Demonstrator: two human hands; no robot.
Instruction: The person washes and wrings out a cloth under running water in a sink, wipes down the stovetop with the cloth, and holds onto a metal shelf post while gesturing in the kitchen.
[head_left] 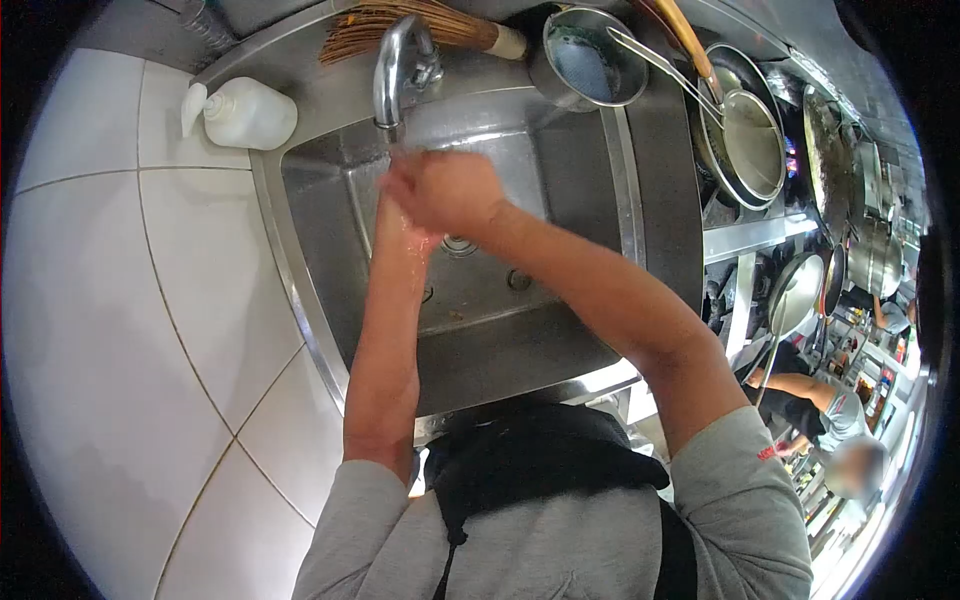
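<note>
Under the curved metal faucet [388,85], my two hands are pressed together over the steel sink [400,360]. My right hand [455,190] lies across my left hand [400,195] near the wrist, its fingers blurred and curled. Most of my left hand is hidden behind it, and its fingers cannot be made out. The skin of my left wrist and forearm looks wet. Below the hands, the drain [459,245] shows in the basin floor.
A white pump bottle [250,113] stands at the sink's left corner. Behind the faucet lies a straw brush [440,25]. A metal pot [588,60] sits at the back right, beside a strainer [753,145] and pans over the stove. Another person [845,415] is at far right.
</note>
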